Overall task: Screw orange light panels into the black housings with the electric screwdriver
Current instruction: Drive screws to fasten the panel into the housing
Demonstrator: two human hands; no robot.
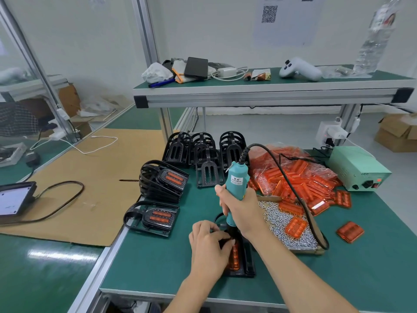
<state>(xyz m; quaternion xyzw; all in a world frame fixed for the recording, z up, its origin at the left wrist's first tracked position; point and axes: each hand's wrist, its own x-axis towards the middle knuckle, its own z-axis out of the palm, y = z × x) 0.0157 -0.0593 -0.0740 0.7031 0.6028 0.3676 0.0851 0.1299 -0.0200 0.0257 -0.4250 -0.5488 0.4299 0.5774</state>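
Bare green mat (158,263) left of housing (246,265)

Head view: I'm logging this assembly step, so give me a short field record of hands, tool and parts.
right hand: grips the electric screwdriver, upright
left hand: fingers hold the black housing with its orange panel
finished units: two groups at left
empty housings: behind
loose panels: right, in bag
screws: tray at right

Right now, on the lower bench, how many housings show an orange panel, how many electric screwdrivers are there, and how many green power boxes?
housings showing an orange panel: 3
electric screwdriver: 1
green power box: 1
Total: 5
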